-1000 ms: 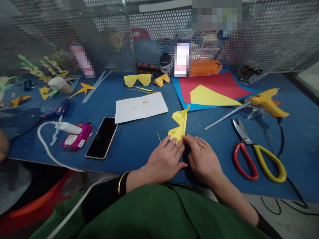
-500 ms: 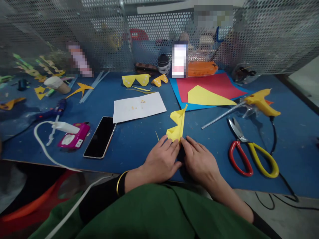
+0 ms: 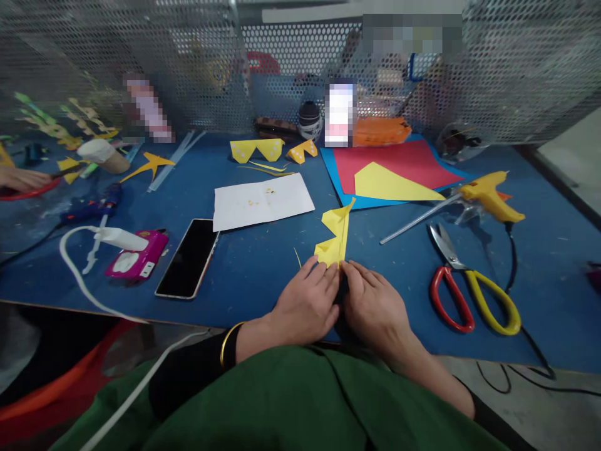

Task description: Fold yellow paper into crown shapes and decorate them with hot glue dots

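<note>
A folded yellow paper piece (image 3: 336,235) with a zigzag edge lies on the blue table (image 3: 253,269), pointing away from me. My left hand (image 3: 305,307) and my right hand (image 3: 375,307) rest side by side at its near end, fingers flat and pressed down on the paper's lower edge. The part of the paper under my fingertips is hidden. A gold bangle sits on my left wrist.
Red-and-yellow scissors (image 3: 469,288) and a yellow glue gun (image 3: 488,197) lie to the right. A phone (image 3: 188,258), a pink box (image 3: 136,260) and white paper (image 3: 261,200) lie to the left. Red, blue and yellow sheets (image 3: 399,172) sit behind. Another person's hand (image 3: 21,178) shows at far left.
My hands have drawn slightly closer together at the paper's near end. Another person's hand has come into view at the far left. The view shifted a little.
</note>
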`<action>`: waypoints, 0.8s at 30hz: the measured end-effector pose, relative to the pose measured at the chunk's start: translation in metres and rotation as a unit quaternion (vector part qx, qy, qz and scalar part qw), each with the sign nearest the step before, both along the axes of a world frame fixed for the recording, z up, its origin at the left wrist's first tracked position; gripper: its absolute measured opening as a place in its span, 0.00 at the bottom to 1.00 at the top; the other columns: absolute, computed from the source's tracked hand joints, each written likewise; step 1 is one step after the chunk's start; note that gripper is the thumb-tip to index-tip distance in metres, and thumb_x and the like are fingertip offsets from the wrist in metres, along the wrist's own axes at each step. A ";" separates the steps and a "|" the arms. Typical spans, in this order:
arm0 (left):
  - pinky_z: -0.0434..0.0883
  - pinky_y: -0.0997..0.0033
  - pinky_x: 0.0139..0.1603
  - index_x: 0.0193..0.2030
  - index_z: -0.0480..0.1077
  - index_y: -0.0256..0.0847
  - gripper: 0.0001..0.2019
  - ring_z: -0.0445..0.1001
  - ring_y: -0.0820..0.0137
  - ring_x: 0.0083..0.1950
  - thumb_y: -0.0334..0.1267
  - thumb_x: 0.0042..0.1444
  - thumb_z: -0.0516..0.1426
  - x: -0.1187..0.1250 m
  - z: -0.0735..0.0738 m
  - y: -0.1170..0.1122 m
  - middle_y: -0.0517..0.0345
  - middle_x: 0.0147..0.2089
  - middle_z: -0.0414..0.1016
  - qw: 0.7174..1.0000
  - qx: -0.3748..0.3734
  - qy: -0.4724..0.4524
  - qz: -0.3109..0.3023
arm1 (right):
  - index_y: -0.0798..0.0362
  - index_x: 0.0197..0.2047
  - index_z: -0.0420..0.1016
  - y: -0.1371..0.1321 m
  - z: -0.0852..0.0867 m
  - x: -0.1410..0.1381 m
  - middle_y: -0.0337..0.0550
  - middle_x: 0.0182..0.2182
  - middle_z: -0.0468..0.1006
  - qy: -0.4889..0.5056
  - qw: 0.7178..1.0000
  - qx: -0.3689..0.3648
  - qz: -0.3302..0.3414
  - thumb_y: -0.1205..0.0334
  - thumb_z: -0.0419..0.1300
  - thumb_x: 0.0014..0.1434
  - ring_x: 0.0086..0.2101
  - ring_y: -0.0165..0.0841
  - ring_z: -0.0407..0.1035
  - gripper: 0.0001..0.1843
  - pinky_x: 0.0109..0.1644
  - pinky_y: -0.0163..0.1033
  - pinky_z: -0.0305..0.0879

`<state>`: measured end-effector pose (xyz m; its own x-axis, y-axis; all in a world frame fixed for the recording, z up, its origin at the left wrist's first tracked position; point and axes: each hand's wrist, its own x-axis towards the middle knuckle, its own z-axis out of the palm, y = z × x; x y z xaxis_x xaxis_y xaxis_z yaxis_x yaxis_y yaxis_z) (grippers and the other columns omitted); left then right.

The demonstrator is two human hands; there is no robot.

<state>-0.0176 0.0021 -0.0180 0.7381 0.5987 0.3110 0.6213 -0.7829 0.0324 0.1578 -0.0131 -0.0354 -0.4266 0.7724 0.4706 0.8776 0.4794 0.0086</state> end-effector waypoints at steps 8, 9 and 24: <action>0.57 0.52 0.71 0.60 0.69 0.25 0.25 0.70 0.55 0.60 0.45 0.65 0.56 0.001 0.002 0.001 0.43 0.57 0.76 1.000 -0.024 -0.016 0.003 | 0.59 0.55 0.73 0.015 0.019 0.018 0.49 0.40 0.82 -0.009 0.999 -0.036 0.004 0.70 0.50 0.66 0.37 0.36 0.74 0.18 0.42 0.40 0.69; 0.57 0.52 0.72 0.60 0.69 0.25 0.25 0.70 0.55 0.60 0.45 0.65 0.56 0.002 0.002 0.001 0.43 0.57 0.76 1.000 -0.024 -0.015 0.003 | 0.58 0.55 0.74 0.017 0.021 0.020 0.49 0.39 0.81 -0.039 0.998 -0.040 0.009 0.71 0.50 0.66 0.36 0.37 0.73 0.18 0.40 0.41 0.68; 0.60 0.52 0.69 0.56 0.72 0.23 0.23 0.71 0.53 0.58 0.43 0.65 0.54 0.001 0.000 0.004 0.39 0.55 0.76 1.000 0.004 -0.001 -0.015 | 0.58 0.44 0.78 0.024 0.025 0.005 0.51 0.37 0.76 -0.166 0.981 -0.090 0.049 0.73 0.55 0.62 0.37 0.40 0.65 0.11 0.37 0.43 0.60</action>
